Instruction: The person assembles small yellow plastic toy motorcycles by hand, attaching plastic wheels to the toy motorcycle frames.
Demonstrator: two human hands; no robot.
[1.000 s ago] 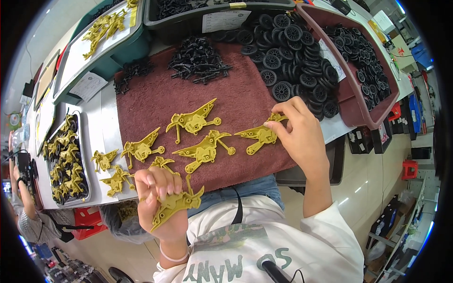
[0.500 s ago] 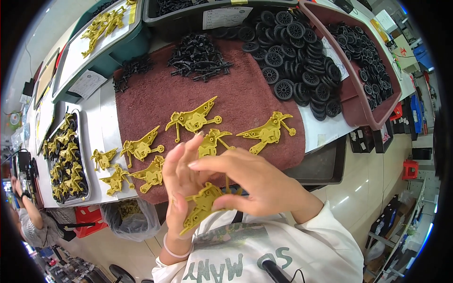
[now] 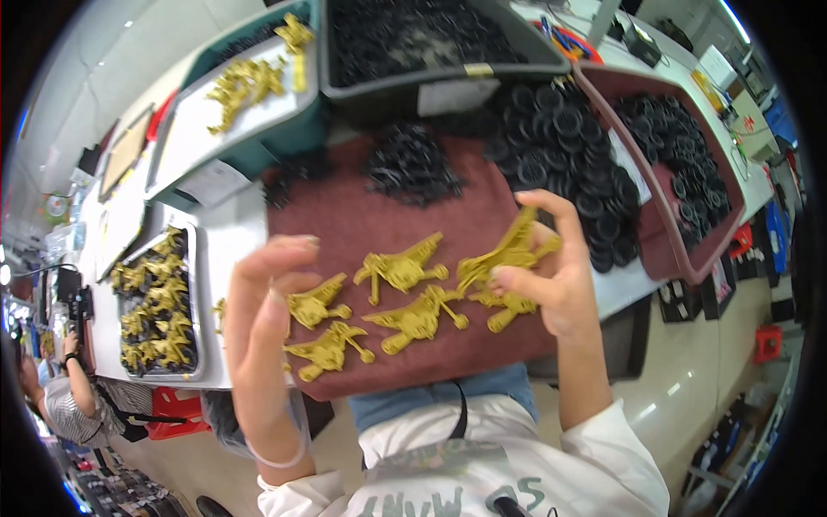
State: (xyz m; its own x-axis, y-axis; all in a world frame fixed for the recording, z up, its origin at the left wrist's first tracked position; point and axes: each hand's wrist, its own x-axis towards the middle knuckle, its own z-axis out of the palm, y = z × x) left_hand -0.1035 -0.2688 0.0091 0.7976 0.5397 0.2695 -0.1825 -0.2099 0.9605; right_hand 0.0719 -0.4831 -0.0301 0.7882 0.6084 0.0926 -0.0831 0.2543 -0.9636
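Gripping a gold plastic toy part (image 3: 508, 255) between thumb and fingers, the right hand (image 3: 551, 280) is raised above the maroon mat (image 3: 345, 215). The left hand (image 3: 263, 332) is spread and holds nothing, with more gold parts (image 3: 405, 297) lying just right of it.

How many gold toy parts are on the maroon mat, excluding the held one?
5: top centre, centre, right under the right hand, left, lower left. The left hand may hide more.

Bench (image 3: 237, 246): white top, crowded
Mat (image 3: 345, 220): maroon cloth — yellow toy parts (image 3: 401, 269) on it
Wheels (image 3: 564, 151): black heap — by maroon tray (image 3: 728, 250)
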